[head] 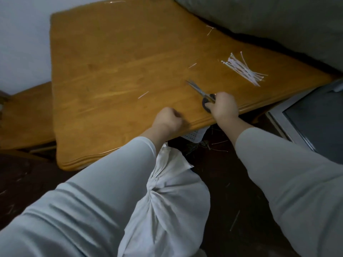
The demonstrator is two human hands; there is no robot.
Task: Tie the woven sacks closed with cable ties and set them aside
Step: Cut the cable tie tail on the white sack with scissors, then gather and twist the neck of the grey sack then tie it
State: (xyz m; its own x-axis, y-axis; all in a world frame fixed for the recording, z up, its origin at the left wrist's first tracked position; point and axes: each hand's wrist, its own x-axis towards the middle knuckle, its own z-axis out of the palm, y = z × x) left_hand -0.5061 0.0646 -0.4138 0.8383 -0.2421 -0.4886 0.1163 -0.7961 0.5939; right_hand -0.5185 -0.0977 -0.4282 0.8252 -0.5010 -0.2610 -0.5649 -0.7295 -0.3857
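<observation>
A white woven sack [167,204] stands on the floor between my arms, its neck gathered and cinched, the loose top fanning up toward the table edge. My right hand [224,107] grips the handles of a pair of scissors [200,90] that lie on the wooden table [111,71], blades pointing away to the left. My left hand [168,119] is curled into a fist at the table's front edge; I cannot see anything in it. A bundle of white cable ties [243,68] lies on the table to the right of the scissors.
Several cut tie ends [143,94] lie scattered on the tabletop and on the dark floor. A grey cushion [269,21] presses against the table's far right side. A wooden chair seat [24,115] stands at the left, a dark framed panel [315,117] at the right.
</observation>
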